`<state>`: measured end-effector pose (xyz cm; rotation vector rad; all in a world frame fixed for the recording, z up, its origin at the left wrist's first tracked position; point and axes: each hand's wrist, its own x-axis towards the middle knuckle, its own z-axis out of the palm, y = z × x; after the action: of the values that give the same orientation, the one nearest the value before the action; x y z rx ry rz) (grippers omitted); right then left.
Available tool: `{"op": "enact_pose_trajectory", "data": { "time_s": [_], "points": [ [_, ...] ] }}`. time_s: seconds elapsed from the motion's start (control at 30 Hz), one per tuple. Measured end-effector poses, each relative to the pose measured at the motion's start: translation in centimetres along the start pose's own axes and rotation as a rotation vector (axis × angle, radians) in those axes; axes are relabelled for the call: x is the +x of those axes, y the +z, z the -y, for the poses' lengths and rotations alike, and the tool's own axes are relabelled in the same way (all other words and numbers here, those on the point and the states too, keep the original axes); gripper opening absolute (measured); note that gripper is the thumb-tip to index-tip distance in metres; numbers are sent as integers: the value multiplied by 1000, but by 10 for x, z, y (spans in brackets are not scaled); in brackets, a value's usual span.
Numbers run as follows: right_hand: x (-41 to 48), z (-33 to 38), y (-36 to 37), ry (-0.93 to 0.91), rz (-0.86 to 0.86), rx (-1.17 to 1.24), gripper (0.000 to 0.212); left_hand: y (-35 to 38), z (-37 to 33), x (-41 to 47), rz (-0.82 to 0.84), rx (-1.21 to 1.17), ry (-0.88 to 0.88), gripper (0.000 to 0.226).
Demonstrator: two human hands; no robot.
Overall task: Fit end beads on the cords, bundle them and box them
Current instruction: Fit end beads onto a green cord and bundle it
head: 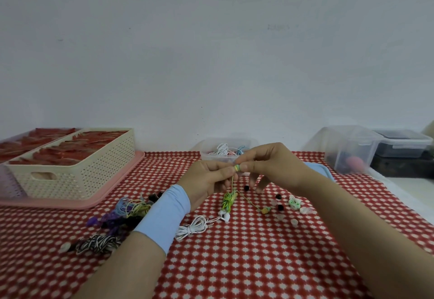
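Over that checked worktop (234,263), left hand (206,179) pinched the green cord (231,195), right hand (270,165) pinched its bead (237,168); a slip might have sent it rolling.

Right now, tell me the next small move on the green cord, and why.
The left hand and right hand both pinch a yellow-green bead at the top of the green cord. Probably push the bead fully on next; I cannot tell if it is seated.

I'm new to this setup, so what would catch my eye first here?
The left hand and right hand meet mid-table, pinching a yellow-green end bead on a green cord. At left, a cream basket of red packets sits on a pink tray.
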<state>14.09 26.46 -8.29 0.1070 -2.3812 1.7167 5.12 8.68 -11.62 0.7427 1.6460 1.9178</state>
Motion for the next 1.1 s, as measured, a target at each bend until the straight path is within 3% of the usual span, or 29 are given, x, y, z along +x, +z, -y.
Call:
{"op": "enact_pose_trajectory", "data": {
  "time_s": [0.33, 0.63, 0.83, 0.97, 1.1],
  "points": [
    [2, 3, 1, -41, -28, -213, 6, 1, 1, 1, 38, -20, -80, 15],
    [3, 2, 1, -53, -42, -263, 4, 3, 2, 1, 9, -9, -107, 15],
    [0, 4, -1, 41, -22, -102, 14, 1, 2, 3, 15, -22, -86, 14],
    [-2, 5, -3, 122, -11, 9, 14, 0, 2, 3, 0, 10, -43, 31],
    [-3, 4, -3, 194, 39, 87, 19, 1, 4, 4, -27, 25, -12, 12]
  ]
}}
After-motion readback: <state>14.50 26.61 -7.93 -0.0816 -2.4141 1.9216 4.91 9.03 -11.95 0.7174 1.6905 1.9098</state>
